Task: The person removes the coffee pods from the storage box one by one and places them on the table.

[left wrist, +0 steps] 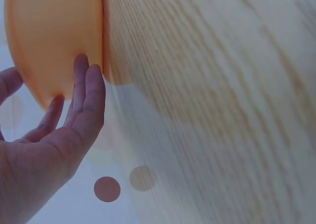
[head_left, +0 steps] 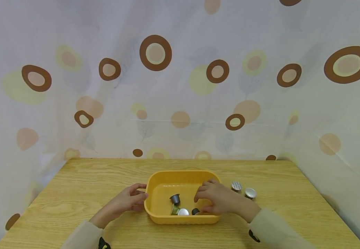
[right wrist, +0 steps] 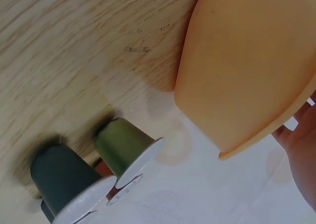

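Touching yellow bin (head_left: 184,220), left hand (head_left: 131,199) straight-fingered, right hand (head_left: 219,197) fingers parted beside black capsule (head_left: 195,211), outside capsule (right wrist: 120,144) plainly green only in right-wrist view

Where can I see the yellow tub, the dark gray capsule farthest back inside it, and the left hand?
Yellow tub (head_left: 184,220), head view, front outer wall.
Dark gray capsule (head_left: 176,199), head view, side of its body.
Left hand (head_left: 129,199), head view, middle of the hand.
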A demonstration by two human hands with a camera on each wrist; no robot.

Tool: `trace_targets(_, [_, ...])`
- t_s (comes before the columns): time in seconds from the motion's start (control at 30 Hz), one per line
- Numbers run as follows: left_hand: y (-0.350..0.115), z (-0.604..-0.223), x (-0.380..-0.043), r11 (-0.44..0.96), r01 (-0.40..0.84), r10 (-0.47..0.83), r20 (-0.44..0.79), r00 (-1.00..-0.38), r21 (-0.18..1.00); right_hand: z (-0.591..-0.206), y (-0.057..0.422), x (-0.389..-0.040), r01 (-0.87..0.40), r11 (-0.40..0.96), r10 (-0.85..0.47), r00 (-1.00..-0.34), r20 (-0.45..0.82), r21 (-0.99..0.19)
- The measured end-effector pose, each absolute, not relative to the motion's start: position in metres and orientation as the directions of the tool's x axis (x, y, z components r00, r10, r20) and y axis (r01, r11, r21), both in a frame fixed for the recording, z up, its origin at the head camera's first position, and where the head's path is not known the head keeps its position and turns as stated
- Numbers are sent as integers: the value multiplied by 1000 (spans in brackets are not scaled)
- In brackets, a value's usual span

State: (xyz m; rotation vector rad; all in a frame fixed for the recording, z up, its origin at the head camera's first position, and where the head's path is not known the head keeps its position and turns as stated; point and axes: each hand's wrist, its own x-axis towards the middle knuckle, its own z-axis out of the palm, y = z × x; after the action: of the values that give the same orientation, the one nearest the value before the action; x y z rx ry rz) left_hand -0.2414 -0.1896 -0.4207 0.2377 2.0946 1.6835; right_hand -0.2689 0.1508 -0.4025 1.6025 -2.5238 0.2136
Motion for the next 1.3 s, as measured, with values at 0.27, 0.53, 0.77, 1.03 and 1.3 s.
trace_targets(0.27, [-190, -418, -240, 250, -131, 397, -225, -890, 959, -401, 147, -269, -931, 365, -913, -363, 189, -23])
trace_targets(0.53, [-190, -418, -240, 256, -139, 385, -233, -893, 957, -401, 144, -269, -934, 354, -922, -358, 149, -57])
trace_targets(0.77, [-190, -419, -240, 253, -137, 386, -229, -893, 958, -402, 142, -271, -934, 353, -923, -357, 141, -56])
trace_targets(1.03, [-189, -419, -240, 249, -140, 389, -231, -892, 958, -404, 140, -271, -930, 366, -919, -366, 145, -24])
trace_targets(1.3, [-190, -419, -241, 244, -134, 401, -226, -888, 960, -406, 137, -271, -911, 412, -903, -413, 119, -34])
